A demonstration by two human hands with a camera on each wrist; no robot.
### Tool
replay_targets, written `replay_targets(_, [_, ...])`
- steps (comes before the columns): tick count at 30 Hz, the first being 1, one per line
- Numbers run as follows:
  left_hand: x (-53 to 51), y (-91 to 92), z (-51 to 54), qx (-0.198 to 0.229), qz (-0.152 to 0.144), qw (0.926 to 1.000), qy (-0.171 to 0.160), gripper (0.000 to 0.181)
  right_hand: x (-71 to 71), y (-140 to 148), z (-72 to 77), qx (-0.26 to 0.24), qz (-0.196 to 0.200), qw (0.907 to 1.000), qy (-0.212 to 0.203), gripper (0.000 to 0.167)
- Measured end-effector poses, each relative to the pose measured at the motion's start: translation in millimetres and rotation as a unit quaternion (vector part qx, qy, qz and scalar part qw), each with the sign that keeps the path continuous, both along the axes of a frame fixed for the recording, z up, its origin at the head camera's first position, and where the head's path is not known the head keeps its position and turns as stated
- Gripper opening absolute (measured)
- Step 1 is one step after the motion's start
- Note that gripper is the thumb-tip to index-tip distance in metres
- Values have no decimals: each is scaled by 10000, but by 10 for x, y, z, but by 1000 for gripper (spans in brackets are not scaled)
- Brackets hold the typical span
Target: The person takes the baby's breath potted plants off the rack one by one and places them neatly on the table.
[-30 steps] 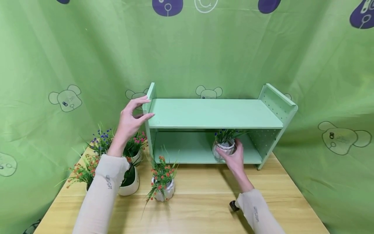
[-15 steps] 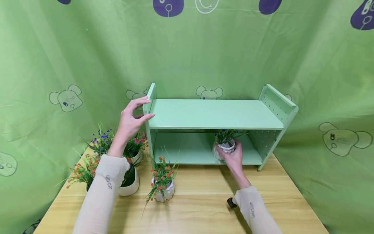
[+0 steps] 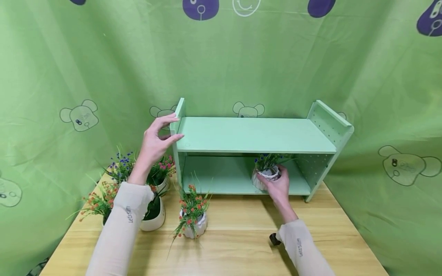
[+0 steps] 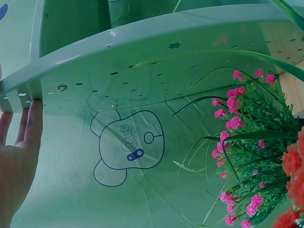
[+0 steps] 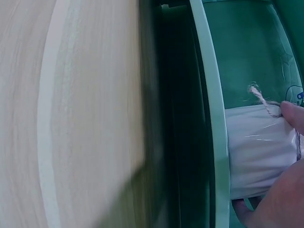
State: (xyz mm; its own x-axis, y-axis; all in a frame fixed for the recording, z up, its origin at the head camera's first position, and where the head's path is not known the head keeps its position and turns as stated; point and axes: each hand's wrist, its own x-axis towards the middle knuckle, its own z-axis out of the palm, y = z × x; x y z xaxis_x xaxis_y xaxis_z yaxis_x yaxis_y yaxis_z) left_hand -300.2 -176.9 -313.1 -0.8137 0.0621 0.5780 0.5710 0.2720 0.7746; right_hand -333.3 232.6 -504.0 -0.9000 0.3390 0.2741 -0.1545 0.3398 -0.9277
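Note:
A white flower pot [image 3: 264, 180] with blue-flowered greenery stands on the lower board of a light green two-tier shelf [image 3: 255, 134], toward its right end. My right hand [image 3: 279, 186] grips this pot round its side; a twine tie shows near the rim of the pot [image 5: 261, 147] in the right wrist view. At the shelf's left end my left hand [image 3: 155, 140] holds the upright side panel [image 4: 156, 71], thumb on the inner side and fingers [image 4: 33, 123] against the outer face. The pot's far side is hidden.
A white pot of orange flowers [image 3: 191, 214] stands before the shelf's left end. Several more potted plants, one with pink flowers [image 3: 162, 168], crowd the wooden table [image 3: 235, 249] at left, partly behind my left arm. A green patterned curtain [image 3: 214, 69] hangs behind.
My right forearm has shifted slightly to the left, and the hand still grips the flower pot in nearly the same spot. My left hand stays on the side panel.

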Motion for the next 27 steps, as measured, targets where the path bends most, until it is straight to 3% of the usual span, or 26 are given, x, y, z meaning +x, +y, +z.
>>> replay_targets(13, [9,4,11,33,-17,10000,47,49,117,-8,78,183,143,9997,-119,97])
replay_targets(27, [-7,-8,-2,19,-26,10000,-43,49,451,-49,109,274,560,9976,-307,96])
